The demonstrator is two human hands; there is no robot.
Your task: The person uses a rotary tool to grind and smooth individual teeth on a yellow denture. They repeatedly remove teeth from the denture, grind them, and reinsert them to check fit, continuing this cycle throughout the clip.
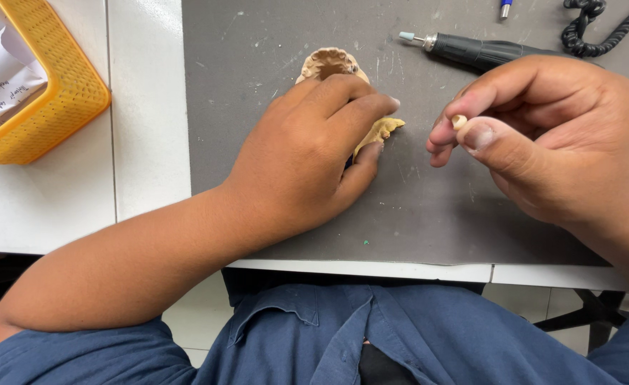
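hands first: your left hand (307, 153) lies palm down on the grey mat (428, 214), fingers curled over a tan dental cast (382, 130) and gripping it, so only one yellowish corner of that piece pokes out past your fingertips. just behind those knuckles, touching them, sits a second cast (328, 63), a pale horseshoe arch of teeth facing up. your right hand (542, 135) hovers above the mat to the right, apart from the left, with thumb and forefinger pinched on a small cream tooth piece (459, 121); the other fingers fold loosely beneath. beyond that hand a black rotary handpiece (482, 50) lies on the mat, its pale tip pointing left, and a coiled black cord (599, 36) curls at the top right corner. the mat is scuffed and dusted with pale specks. off to the far left, on the white tabletop (147, 128), a yellow mesh basket (61, 85) holds folded papers (1, 71). your blue shirt (371, 335) fills the bottom edge.
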